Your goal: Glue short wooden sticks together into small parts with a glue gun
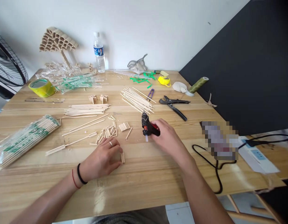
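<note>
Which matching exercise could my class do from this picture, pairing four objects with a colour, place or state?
1 glue gun
2 tape measure
3 water bottle
4 pliers

A yellow
B standing upright near the wall
C lying with handles spread
D held in the right hand

Pairs: 1-D; 2-A; 3-B; 4-C

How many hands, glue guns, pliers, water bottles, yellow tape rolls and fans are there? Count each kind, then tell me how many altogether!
Hands: 2 (left hand and right hand)
Glue gun: 1
Pliers: 1
Water bottle: 1
Yellow tape roll: 1
Fan: 1
Total: 7
</note>
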Demonstrator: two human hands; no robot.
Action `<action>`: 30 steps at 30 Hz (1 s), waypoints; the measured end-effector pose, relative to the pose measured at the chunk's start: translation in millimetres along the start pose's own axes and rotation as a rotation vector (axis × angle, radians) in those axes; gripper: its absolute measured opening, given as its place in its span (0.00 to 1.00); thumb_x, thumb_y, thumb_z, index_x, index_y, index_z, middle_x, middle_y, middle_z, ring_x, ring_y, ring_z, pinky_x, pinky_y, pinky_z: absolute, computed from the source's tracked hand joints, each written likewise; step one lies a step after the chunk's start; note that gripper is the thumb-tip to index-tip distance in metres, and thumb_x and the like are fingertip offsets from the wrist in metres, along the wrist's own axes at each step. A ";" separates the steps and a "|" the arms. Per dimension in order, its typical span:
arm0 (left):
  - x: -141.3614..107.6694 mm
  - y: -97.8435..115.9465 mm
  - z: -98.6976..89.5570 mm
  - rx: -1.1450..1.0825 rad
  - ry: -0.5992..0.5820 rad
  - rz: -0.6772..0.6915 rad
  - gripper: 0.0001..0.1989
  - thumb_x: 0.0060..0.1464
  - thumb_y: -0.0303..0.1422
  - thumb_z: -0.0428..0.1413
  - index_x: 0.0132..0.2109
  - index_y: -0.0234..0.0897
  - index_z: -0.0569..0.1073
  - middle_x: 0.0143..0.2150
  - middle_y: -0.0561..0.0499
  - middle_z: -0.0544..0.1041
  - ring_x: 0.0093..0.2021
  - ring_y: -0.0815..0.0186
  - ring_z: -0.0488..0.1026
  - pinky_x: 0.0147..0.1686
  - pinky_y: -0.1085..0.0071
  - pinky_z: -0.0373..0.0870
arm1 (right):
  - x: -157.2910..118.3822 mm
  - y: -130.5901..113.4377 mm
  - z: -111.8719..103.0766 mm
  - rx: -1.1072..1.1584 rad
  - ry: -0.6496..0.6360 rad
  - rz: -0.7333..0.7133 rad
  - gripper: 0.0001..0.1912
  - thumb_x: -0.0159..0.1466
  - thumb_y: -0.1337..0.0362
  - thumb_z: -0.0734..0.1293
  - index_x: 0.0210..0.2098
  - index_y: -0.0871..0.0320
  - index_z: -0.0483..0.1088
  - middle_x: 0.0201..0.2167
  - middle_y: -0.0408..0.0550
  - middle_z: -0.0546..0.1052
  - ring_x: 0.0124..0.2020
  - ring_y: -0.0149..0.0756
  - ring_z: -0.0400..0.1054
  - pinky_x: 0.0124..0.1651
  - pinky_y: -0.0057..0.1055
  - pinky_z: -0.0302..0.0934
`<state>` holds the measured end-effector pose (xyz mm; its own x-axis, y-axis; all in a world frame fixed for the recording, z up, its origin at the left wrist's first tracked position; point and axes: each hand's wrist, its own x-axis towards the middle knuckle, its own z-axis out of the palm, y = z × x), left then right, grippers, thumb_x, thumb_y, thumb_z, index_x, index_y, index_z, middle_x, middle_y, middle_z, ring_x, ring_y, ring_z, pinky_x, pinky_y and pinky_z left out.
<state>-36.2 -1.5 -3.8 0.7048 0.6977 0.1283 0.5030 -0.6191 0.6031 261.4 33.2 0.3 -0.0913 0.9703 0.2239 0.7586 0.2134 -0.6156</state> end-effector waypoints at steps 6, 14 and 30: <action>1.7 13.7 -0.5 0.009 -0.100 0.064 0.06 0.60 0.31 0.63 0.44 0.38 0.75 0.46 0.47 0.76 0.47 0.57 0.71 0.51 0.59 0.61 | -31.6 7.2 -2.0 -0.031 -0.045 0.022 0.17 0.61 0.71 0.68 0.50 0.56 0.74 0.49 0.55 0.79 0.55 0.51 0.71 0.60 0.51 0.65; -11.7 56.4 -2.5 -0.027 -0.044 0.064 0.11 0.62 0.28 0.62 0.50 0.39 0.74 0.48 0.47 0.76 0.48 0.57 0.70 0.52 0.59 0.62 | -100.7 -43.9 -15.3 0.168 -0.195 0.097 0.10 0.72 0.60 0.67 0.52 0.49 0.75 0.48 0.49 0.78 0.48 0.44 0.75 0.53 0.43 0.71; -51.6 75.8 57.4 -0.027 0.113 -0.205 0.22 0.62 0.26 0.63 0.61 0.47 0.74 0.51 0.46 0.74 0.52 0.54 0.67 0.54 0.54 0.64 | -144.1 -63.1 24.5 0.269 -0.322 -0.036 0.21 0.61 0.76 0.77 0.51 0.53 0.75 0.46 0.49 0.78 0.49 0.46 0.73 0.54 0.46 0.71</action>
<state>-5.7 -105.1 -9.9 0.5278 0.8448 0.0878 0.6153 -0.4515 0.6461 210.9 -117.3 -11.6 -0.3438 0.9386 0.0281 0.5593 0.2288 -0.7967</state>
